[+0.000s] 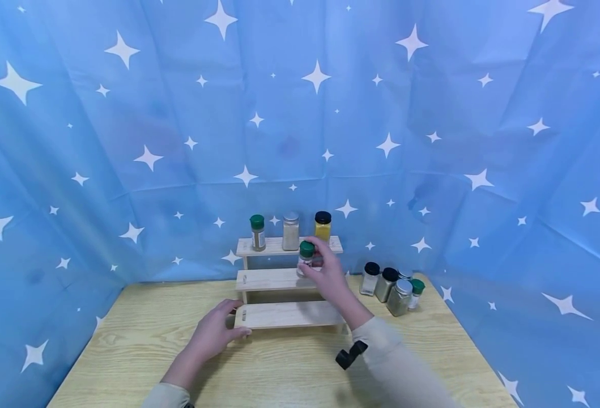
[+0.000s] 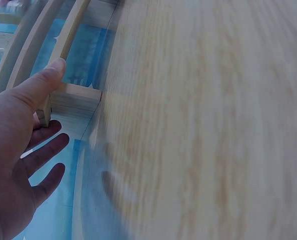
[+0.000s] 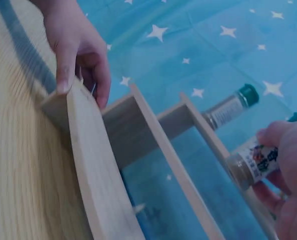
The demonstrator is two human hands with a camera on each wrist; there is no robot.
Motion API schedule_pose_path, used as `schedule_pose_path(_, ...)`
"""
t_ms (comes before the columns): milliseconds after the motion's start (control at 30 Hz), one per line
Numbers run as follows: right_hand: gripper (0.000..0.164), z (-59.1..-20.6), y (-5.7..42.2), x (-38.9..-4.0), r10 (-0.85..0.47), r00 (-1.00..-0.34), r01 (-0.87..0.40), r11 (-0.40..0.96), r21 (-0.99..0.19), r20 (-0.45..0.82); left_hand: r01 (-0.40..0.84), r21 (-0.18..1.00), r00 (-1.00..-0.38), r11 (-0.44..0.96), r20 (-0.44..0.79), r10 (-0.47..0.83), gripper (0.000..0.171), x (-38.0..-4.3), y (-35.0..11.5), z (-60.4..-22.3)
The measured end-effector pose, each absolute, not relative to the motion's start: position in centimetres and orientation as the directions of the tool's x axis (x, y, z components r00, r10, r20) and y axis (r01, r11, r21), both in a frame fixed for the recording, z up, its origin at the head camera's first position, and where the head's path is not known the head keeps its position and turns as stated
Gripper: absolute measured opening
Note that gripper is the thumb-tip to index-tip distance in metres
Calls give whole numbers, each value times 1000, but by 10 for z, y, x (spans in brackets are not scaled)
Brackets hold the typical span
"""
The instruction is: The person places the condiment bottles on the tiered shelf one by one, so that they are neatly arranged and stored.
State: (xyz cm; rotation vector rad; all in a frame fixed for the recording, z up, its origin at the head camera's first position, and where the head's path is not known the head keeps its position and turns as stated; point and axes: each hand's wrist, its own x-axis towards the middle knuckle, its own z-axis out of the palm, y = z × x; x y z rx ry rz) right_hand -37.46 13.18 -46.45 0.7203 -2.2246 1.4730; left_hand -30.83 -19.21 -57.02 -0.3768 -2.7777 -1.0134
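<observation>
My right hand [image 1: 330,279] grips a spice jar [image 1: 306,250] with a green cap, holding it at the right part of the middle shelf of a three-step wooden spice rack [image 1: 284,315]. In the right wrist view this jar [image 3: 257,162] shows a printed label and is partly hidden by fingers; whether its base touches the shelf I cannot tell. My left hand [image 1: 212,333] pinches the left end of the lowest shelf. In the left wrist view its thumb lies along the shelf's edge [image 2: 68,37], while the other fingers spread beyond the end.
On the top shelf stand a green-capped jar [image 1: 258,233], a silver-capped jar [image 1: 290,232] and a black-capped yellow jar [image 1: 322,225]. Several more jars [image 1: 399,297] cluster on the wooden table [image 1: 141,323], right of the rack. A blue starred curtain [image 1: 289,147] hangs close behind.
</observation>
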Motion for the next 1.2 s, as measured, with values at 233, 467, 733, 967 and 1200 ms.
schedule_pose_path(233,63,-462,98,-380,-241,-805,-592,295,-750,542,291,611,-955,736,235,183,76,-309,-193,-570)
schedule_pose_path(467,66,-464,68,-382,-280,-800,-597,290,-748,531,288,608,-956,740,230,183,75,-310,-193,-570)
schedule_pose_path(733,65,-473,44,-383,-318,-804,-586,276,-762,503,279,609,-959,743,217,183,76,-309,-193,-569)
schedule_pose_path(967,65,-477,33,-384,-336,-809,-574,272,-772,483,271,611,-961,743,209,179,75,-309,-193,-568)
schedule_pose_path(1200,63,-484,29,-386,-345,-806,-578,282,-766,481,271,614,-961,741,211,177,78,-308,-192,-567)
